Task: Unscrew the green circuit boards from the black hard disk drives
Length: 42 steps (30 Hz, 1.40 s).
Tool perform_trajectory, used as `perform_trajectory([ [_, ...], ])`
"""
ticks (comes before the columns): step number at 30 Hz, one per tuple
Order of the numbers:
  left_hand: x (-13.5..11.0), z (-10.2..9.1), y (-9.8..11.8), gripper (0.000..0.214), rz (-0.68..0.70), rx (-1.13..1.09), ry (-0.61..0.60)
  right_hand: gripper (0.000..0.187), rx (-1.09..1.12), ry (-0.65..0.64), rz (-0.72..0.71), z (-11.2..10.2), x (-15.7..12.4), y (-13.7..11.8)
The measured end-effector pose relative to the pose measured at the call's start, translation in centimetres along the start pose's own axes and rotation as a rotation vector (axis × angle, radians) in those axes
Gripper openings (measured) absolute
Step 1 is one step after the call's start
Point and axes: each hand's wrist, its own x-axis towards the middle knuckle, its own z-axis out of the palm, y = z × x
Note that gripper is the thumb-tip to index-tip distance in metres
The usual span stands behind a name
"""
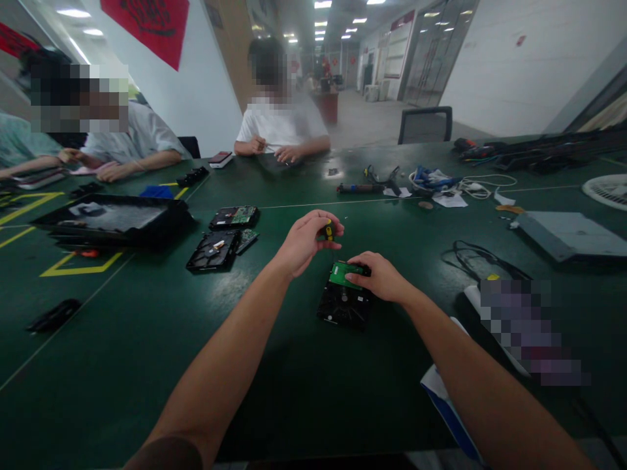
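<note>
A black hard drive [341,307] with a green circuit board [344,273] on top lies on the dark green table [147,365] before me. My right hand [379,277] rests on the drive's far right corner, fingers pressing the green board. My left hand [306,240] hovers just above and behind the drive, fingers pinched round a small black and yellow screwdriver [328,230] that points down at the board.
Two more opened hard drives [215,250] [235,217] lie to the left, beside a black tray [110,219]. Two seated people work across the table. Cables, tools [365,188] and a grey box [571,235] lie to the right; papers lie near my right forearm.
</note>
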Motion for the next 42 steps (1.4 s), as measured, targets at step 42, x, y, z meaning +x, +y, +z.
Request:
perform_trajectory([
  [42, -0.4, 0.0, 0.4, 0.018, 0.045, 0.165, -0.034, 0.032, -0.006, 0.003, -0.010, 0.0, -0.1, 0.1],
])
